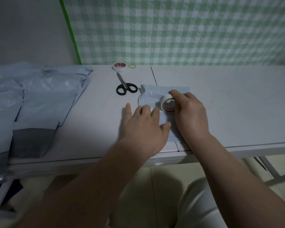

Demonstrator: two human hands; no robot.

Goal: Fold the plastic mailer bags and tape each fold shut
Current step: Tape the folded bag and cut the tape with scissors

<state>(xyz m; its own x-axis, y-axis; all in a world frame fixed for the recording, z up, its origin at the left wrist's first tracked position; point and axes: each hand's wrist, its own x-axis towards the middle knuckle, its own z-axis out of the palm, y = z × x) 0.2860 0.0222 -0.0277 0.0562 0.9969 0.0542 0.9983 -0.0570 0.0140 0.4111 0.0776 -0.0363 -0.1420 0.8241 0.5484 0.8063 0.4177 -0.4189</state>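
You're in a plain room at home set up as a makeshift packing spot, not a shop or warehouse. You've got a white folding table (229,89) with a centre seam and thin metal legs (270,168). A green-and-white checked sheet (187,30) covers the wall behind it, edged with green tape (71,30), with bare grey wall (23,30) to its left. The tiled floor (163,186) is pale. Light-blue mailer bags (39,96) are piled at the table's left end. Scissors (125,86), a spare tape roll (119,66) and a rubber band (132,66) lie toward the back.
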